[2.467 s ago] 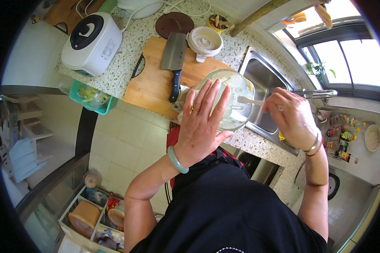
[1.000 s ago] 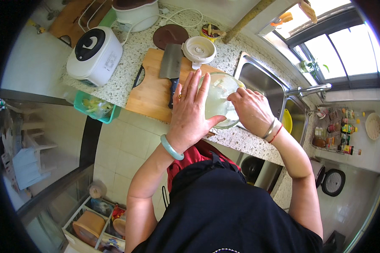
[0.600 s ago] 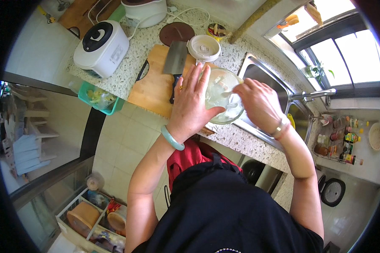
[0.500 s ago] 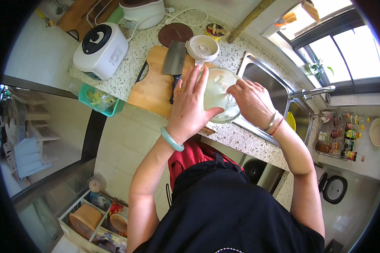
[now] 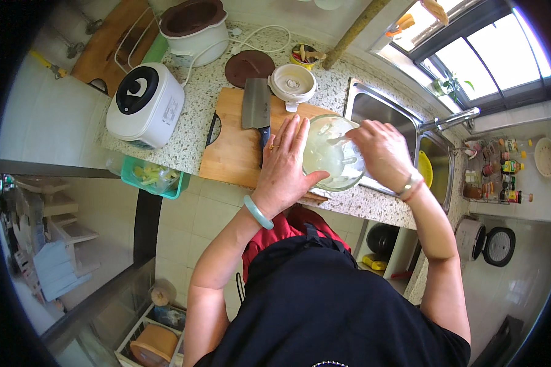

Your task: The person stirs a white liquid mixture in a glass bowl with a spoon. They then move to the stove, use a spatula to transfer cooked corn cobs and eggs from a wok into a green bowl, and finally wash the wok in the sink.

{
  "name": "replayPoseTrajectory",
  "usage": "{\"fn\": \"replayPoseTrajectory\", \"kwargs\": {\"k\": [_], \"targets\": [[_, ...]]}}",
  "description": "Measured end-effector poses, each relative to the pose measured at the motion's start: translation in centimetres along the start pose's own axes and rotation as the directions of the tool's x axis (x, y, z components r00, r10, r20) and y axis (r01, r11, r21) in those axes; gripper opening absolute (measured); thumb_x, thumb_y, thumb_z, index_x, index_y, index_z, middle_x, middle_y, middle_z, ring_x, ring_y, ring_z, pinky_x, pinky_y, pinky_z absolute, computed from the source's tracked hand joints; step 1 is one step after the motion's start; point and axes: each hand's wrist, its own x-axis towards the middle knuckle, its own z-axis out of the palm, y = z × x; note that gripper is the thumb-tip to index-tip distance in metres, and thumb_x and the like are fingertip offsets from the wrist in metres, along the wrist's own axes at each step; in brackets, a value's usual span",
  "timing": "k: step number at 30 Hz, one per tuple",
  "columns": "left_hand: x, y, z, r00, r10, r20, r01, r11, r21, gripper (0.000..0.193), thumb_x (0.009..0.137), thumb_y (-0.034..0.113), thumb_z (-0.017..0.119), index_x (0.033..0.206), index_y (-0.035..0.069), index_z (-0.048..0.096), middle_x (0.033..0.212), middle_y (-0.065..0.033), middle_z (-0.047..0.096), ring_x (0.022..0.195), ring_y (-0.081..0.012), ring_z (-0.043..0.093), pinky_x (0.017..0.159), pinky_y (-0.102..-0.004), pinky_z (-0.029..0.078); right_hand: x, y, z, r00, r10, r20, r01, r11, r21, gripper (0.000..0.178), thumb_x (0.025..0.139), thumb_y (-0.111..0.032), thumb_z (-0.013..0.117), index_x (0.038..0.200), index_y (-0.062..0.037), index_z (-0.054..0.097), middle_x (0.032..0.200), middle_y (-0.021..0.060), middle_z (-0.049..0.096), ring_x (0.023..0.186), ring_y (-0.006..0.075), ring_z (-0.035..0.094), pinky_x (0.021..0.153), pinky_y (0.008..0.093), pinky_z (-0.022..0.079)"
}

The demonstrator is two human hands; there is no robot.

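Note:
A clear glass bowl (image 5: pixel 351 180) with cloudy whitish contents sits by the counter's front edge, between the cutting board and the sink. My left hand (image 5: pixel 283 158) grips its left side, thumb at the near rim and fingers stretched along the wall. Over the right rim, my right hand (image 5: pixel 382 150) is closed with fingers pinched around a pale slender utensil (image 5: pixel 337 140) that dips inside; its exact kind is unclear. Left of the bowl, a cleaver (image 5: pixel 256 105) lies on the wooden cutting board (image 5: pixel 226 153), its dark handle partly behind my left hand.
Behind the bowl are a round cream lid (image 5: pixel 292 82) and a brown lid (image 5: pixel 249 68). A white cooker (image 5: pixel 146 105) stands left, above a teal bin (image 5: pixel 151 177) hung at the counter edge. A steel sink (image 5: pixel 379 104) with a faucet (image 5: pixel 450 119) lies right. Bottles fill a rack (image 5: pixel 496 168).
The whole view has shifted, so the bowl and counter appear slightly lower. My right hand has moved a little at the bowl's rim; my left hand keeps its grip.

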Motion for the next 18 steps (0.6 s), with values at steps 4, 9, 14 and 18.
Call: {"fn": "replayPoseTrajectory", "kwargs": {"k": [4,9,14,18], "targets": [[0.6,-0.4,-0.8,0.998,0.065,-0.019,-0.066,0.997,-0.046,0.105,0.075,0.038,0.083,0.154,0.000,0.023,0.157,-0.0212,0.029,0.146,-0.0351,0.027,0.118,-0.0445,0.024,-0.8,-1.2,-6.1,0.991,0.111,-0.069,-0.103,0.988,0.117,0.019,0.089,-0.013,0.061,0.106,-0.0134,0.069,0.096,0.0044,0.061,0.096,0.0221,0.062,0.084,0.0359,0.047],[2.3,-0.4,-0.4,0.991,0.132,0.014,-0.130,0.986,-0.108,0.099,0.079,0.036,0.081,0.153,-0.001,0.026,0.156,-0.0219,0.029,0.145,-0.0356,0.030,0.117,-0.0428,0.028,0.3,-1.0,0.3,0.993,0.062,-0.097,-0.060,0.998,0.027,0.028,0.081,-0.009,0.061,0.108,-0.0152,0.068,0.098,0.0036,0.062,0.095,0.0212,0.062,0.085,0.0359,0.044],[3.4,-1.9,0.2,0.991,0.127,0.032,-0.116,0.968,-0.221,0.090,0.083,0.032,0.078,0.151,-0.003,0.030,0.154,-0.0227,0.034,0.143,-0.0348,0.034,0.117,-0.0407,0.030,-0.1,-1.2,0.3,0.990,0.066,-0.121,-0.054,0.993,0.105,0.026,0.082,-0.007,0.061,0.105,-0.0157,0.070,0.094,0.0014,0.061,0.092,0.0191,0.061,0.080,0.0357,0.044],[3.5,-2.1,-0.5,0.996,0.068,0.053,-0.047,0.943,-0.329,0.087,0.083,0.028,0.077,0.149,-0.005,0.031,0.151,-0.0245,0.038,0.141,-0.0363,0.037,0.116,-0.0397,0.031,-1.0,-1.5,-4.3,0.977,0.098,-0.191,-0.078,0.991,0.113,0.026,0.083,-0.008,0.063,0.106,-0.0176,0.071,0.091,0.0002,0.061,0.092,0.0177,0.061,0.078,0.0346,0.044]]}}
